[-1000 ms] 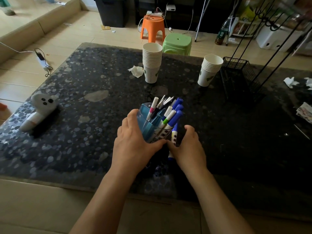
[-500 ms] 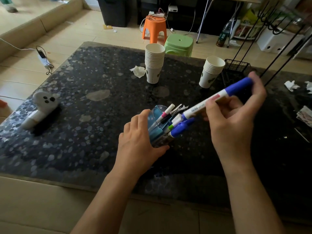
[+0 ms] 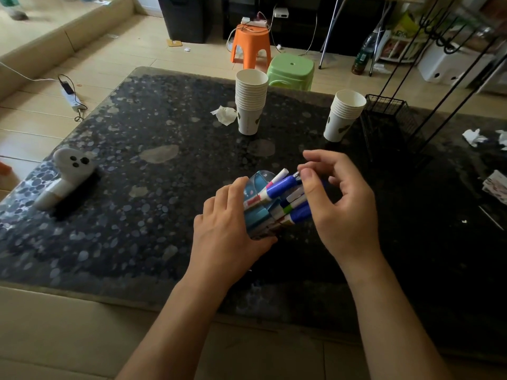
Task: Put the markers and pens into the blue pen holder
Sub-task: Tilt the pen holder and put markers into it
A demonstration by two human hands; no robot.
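Observation:
The blue pen holder (image 3: 259, 215) stands tilted to the right on the dark speckled table (image 3: 153, 171), near its front edge. My left hand (image 3: 227, 223) wraps around its left side. Several markers and pens stick out of it, with blue, pink and green caps. A blue-capped marker (image 3: 277, 189) lies across the holder's mouth, its white body down inside. My right hand (image 3: 337, 204) hovers at the right of the holder, thumb and fingertips touching the marker's cap end. Whether it still grips the marker is unclear.
Two stacks of white paper cups (image 3: 251, 101) (image 3: 344, 115) stand further back. A crumpled tissue (image 3: 225, 114) lies beside the left stack. A white ghost-shaped brush (image 3: 65, 176) rests at the left edge. A black wire basket (image 3: 389, 119) and rack stand at the right.
My right hand lifted a blue-capped marker from beside the holder, raised it to the right, then brought it down into the holder. My left hand kept hold of the holder, which now tilts right.

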